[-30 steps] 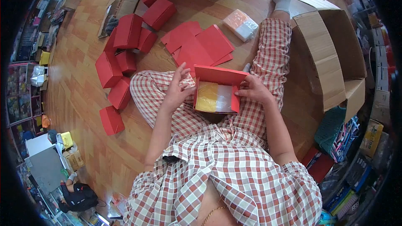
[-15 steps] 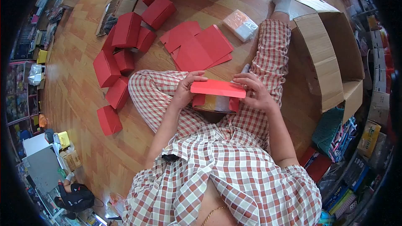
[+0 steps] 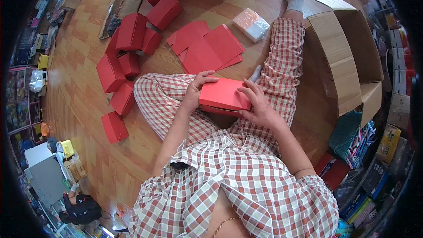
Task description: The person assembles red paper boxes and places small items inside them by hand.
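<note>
In my lap is a red cardboard box (image 3: pixel 224 93), its lid folded down over the top with a narrow dark gap along the near edge. My left hand (image 3: pixel 196 90) grips the box's left end, fingers curled onto the top. At the right end my right hand (image 3: pixel 257 104) holds it, fingers on the lid and thumb low at the near corner. What lies inside the box is hidden. Beyond it, flat red cardboard sheets (image 3: pixel 205 50) overlap on the wood floor, beside a clear-wrapped white and orange packet (image 3: pixel 251 25).
Several closed red boxes (image 3: pixel 110 72) are grouped at the left. An open brown carton (image 3: pixel 337 61) stands at the right, near a teal basket (image 3: pixel 346 136) of pens. Another person (image 3: pixel 81 207) is at the lower left. Stocked shelves (image 3: pixel 22 97) line the sides.
The red lid has come down from a raised position, covering the yellow and white contents that showed before. My right hand has shifted slightly left and nearer to me.
</note>
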{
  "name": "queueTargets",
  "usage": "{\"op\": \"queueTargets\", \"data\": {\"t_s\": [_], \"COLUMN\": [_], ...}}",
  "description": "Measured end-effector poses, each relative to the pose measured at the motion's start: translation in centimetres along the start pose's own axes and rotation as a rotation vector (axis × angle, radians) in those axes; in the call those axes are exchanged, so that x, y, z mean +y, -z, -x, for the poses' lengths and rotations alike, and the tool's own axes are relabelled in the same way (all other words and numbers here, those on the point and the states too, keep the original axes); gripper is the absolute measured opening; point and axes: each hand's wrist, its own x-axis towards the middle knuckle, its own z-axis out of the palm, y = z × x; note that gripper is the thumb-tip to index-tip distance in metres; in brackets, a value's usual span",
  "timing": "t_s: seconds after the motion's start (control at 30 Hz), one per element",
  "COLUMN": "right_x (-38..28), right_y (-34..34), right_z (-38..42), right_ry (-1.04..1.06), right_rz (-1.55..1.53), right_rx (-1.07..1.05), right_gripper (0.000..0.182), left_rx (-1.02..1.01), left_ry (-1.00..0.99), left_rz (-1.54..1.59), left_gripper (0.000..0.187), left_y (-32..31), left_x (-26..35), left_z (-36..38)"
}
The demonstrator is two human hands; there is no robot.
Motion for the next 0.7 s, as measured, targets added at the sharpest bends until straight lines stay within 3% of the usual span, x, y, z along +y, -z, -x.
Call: {"op": "queueTargets", "data": {"t_s": [0.27,0.47,0.57,0.63,0.7], "right_x": [1.1,1.3,1.2,1.4,1.3], "right_y": [0.5,0.7,0.8,0.9,1.1], "right_z": [0.0,-0.4,-0.6,-0.7,-0.7], "right_ry": [-0.003,-0.025,-0.055,-0.045,-0.037], "right_rz": [-0.02,-0.087,-0.093,-0.071,-0.046], "right_rx": [-0.093,-0.101,-0.125,-0.134,-0.142], "right_gripper": [0.054,0.045,0.043,0.042,0.041], "left_rx": [-0.063,-0.227,-0.257,-0.222,-0.212], "left_ry": [0.068,-0.063,-0.045,-0.084,-0.08], "left_rz": [0.02,0.048,-0.155,-0.384,-0.366], "left_gripper": [0.039,0.043,0.048,0.04,0.037], "left_y": [0.5,1.7,1.9,1.7,1.7], "left_x": [1.8,4.3,4.6,4.0,3.7], "left_z": [0.6,2.3,2.7,2.7,2.6]}}
